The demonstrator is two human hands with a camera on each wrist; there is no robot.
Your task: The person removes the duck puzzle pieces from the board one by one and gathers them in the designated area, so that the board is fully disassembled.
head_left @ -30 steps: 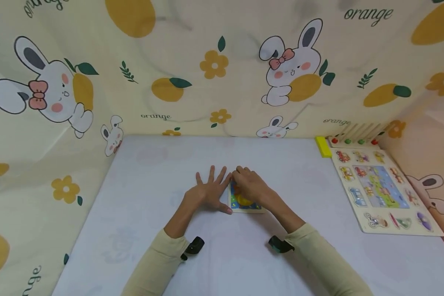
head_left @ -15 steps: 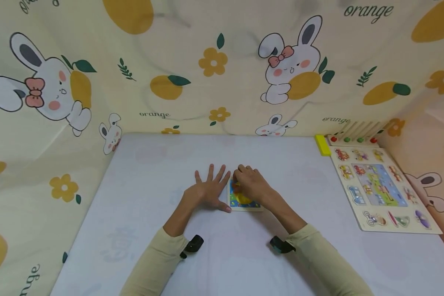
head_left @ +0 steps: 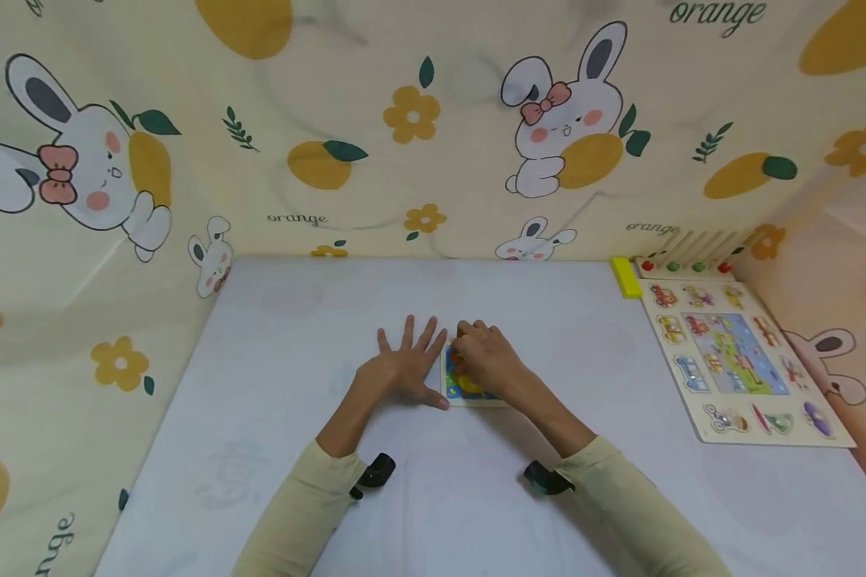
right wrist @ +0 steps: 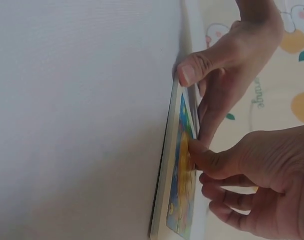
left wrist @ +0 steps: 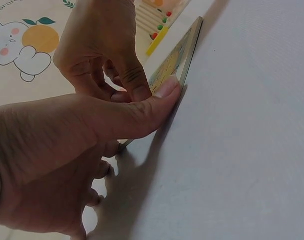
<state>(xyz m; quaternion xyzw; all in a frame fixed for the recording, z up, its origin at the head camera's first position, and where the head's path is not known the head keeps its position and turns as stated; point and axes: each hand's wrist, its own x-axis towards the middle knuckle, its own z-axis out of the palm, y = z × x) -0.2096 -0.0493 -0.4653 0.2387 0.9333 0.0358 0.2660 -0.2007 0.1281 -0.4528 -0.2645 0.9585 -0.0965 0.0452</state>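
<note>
A small picture puzzle board (head_left: 451, 393), blue with a yellow figure and a pale wooden rim, lies flat on the white table. My left hand (head_left: 402, 373) is spread along its left side, with the thumb against the near corner. In the right wrist view that thumb (right wrist: 191, 72) touches the rim. My right hand (head_left: 487, 357) covers much of the board from above. Its thumb and curled fingers (right wrist: 204, 155) come together at the picture and seem to pinch a puzzle piece, which they mostly hide.
At the table's right stands a larger wooden board (head_left: 801, 430) with vehicle and toy pictures. Behind it is a rack with thin rods and red and green beads (head_left: 673, 267), beside a yellow block (head_left: 625, 278). A rabbit-and-orange printed cloth (head_left: 375, 104) rises at the back.
The whole head view has shifted slightly upward and left. The left hand keeps its place at the board, and the right hand's fingers move only slightly over the picture.
</note>
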